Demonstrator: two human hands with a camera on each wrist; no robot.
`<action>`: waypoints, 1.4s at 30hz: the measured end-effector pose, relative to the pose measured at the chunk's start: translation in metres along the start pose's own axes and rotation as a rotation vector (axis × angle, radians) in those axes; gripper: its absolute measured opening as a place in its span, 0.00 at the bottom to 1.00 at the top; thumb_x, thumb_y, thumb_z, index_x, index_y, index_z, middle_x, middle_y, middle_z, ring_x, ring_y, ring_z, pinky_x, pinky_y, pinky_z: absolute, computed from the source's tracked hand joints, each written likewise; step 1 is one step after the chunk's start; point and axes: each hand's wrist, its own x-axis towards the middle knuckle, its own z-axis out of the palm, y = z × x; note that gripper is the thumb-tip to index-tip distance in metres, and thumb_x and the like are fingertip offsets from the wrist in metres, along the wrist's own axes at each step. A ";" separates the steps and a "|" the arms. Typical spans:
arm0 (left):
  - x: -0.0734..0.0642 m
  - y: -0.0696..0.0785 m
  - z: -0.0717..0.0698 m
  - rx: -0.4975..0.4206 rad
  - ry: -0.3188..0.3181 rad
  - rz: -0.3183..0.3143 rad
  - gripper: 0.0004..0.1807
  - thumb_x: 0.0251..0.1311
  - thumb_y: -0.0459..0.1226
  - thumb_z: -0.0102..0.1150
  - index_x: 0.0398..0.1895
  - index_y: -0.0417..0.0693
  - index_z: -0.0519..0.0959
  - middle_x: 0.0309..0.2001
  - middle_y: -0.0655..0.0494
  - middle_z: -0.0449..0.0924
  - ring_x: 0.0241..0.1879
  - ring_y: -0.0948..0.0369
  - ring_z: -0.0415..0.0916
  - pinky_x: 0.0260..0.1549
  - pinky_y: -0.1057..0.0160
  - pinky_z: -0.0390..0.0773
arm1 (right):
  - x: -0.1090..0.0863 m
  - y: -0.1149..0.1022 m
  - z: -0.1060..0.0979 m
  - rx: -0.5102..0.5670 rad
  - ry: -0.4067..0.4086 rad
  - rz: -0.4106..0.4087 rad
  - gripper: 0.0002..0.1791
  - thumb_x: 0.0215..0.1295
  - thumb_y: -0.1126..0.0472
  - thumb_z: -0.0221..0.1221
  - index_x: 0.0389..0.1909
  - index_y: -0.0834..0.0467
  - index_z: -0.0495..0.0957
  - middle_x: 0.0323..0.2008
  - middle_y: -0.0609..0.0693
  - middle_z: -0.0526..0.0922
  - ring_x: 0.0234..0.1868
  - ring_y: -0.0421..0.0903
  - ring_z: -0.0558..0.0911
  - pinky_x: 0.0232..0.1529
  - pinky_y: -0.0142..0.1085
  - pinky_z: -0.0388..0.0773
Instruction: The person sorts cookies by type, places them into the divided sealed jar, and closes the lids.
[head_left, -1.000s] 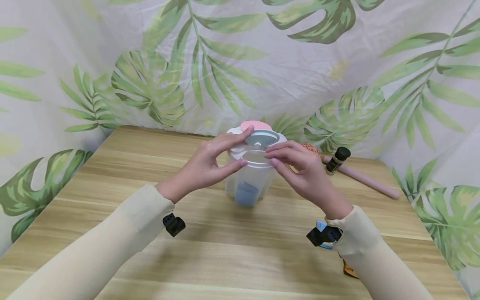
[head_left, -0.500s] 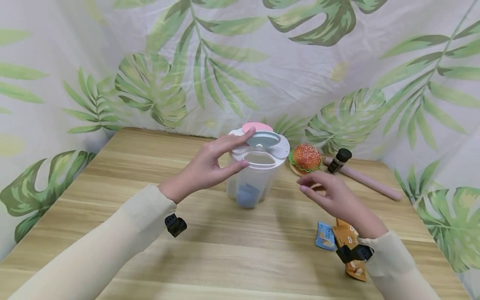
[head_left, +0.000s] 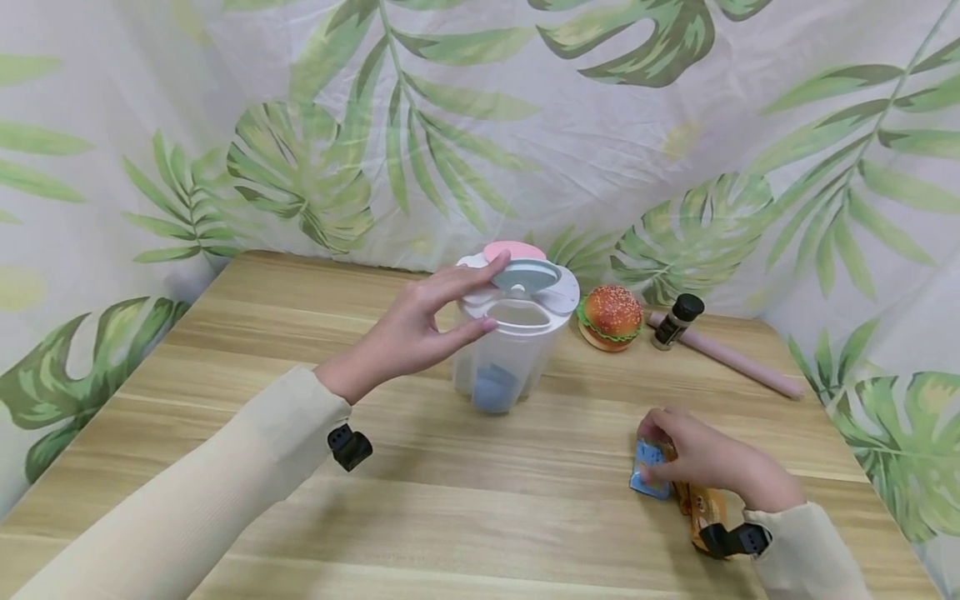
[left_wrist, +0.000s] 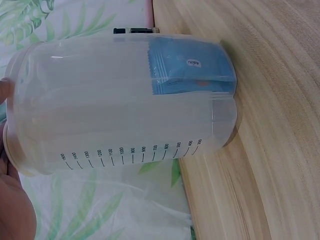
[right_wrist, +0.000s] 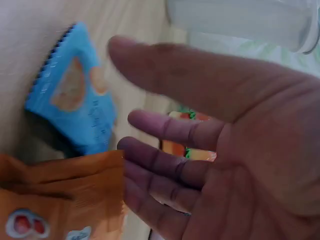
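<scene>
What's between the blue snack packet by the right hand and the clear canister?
In the head view, only bare wooden tabletop lies between the blue snack packet and the clear canister.

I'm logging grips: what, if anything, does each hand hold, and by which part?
The left hand holds the clear container by its lid. The right hand, open by the loose blue packet, holds nothing.
</scene>
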 end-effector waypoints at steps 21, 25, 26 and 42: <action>0.001 0.001 0.000 -0.007 -0.006 -0.011 0.35 0.63 0.31 0.72 0.74 0.40 0.72 0.67 0.45 0.81 0.67 0.51 0.79 0.73 0.50 0.72 | 0.009 0.009 0.011 -0.037 0.148 0.022 0.20 0.63 0.58 0.73 0.49 0.62 0.77 0.42 0.51 0.81 0.41 0.44 0.76 0.41 0.38 0.76; 0.001 0.001 0.000 -0.007 -0.005 -0.014 0.35 0.63 0.31 0.72 0.74 0.41 0.72 0.67 0.46 0.81 0.67 0.51 0.79 0.73 0.50 0.71 | 0.010 0.010 0.010 -0.037 0.208 -0.024 0.16 0.66 0.60 0.71 0.50 0.60 0.79 0.42 0.49 0.84 0.43 0.44 0.79 0.42 0.39 0.78; 0.001 0.001 0.000 -0.008 -0.005 -0.015 0.35 0.63 0.31 0.72 0.74 0.41 0.72 0.67 0.46 0.82 0.66 0.52 0.79 0.73 0.50 0.72 | 0.010 0.010 0.010 -0.034 0.225 -0.038 0.15 0.66 0.62 0.70 0.50 0.59 0.79 0.43 0.49 0.85 0.43 0.44 0.80 0.42 0.38 0.78; 0.001 -0.001 0.000 -0.003 -0.004 -0.012 0.35 0.64 0.31 0.71 0.74 0.42 0.72 0.67 0.46 0.82 0.66 0.52 0.80 0.72 0.48 0.73 | 0.007 0.000 0.000 0.027 0.316 -0.084 0.18 0.74 0.69 0.59 0.62 0.65 0.80 0.58 0.61 0.87 0.53 0.53 0.87 0.50 0.42 0.87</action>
